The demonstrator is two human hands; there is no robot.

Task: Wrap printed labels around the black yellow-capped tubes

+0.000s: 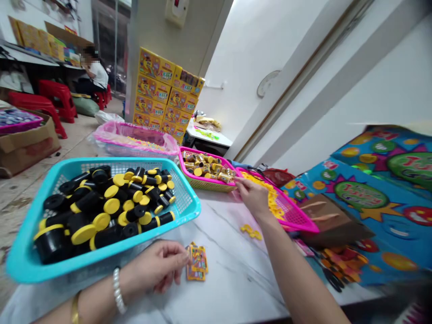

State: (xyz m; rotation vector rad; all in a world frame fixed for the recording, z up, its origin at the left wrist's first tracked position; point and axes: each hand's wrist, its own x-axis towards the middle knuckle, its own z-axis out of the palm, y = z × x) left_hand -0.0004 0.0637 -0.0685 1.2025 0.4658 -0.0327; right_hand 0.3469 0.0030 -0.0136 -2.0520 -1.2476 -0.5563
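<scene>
My left hand (165, 265) wears a bead bracelet and a gold bangle. Its thumb and forefinger are pinched at the left edge of small orange printed cards (197, 262), which overlap just above the marble-patterned table. My right hand (252, 195) reaches forward to the near right corner of a pink basket (209, 182) filled with small clear-and-yellow containers (205, 165). The fingers are closed together at that rim; what they hold, if anything, is hidden. Left of it, a turquoise basket (199, 204) holds many black cylinders with yellow caps (113, 206).
A second pink basket (299, 218) holds yellow plastic pieces; some yellow pieces (250, 231) lie on the table (229, 270). Blue printed boxes (354, 193) and scissors (332, 279) are at right. Behind are a lined pink basket (135, 135), stacked yellow cartons (162, 94) and a seated person (97, 74).
</scene>
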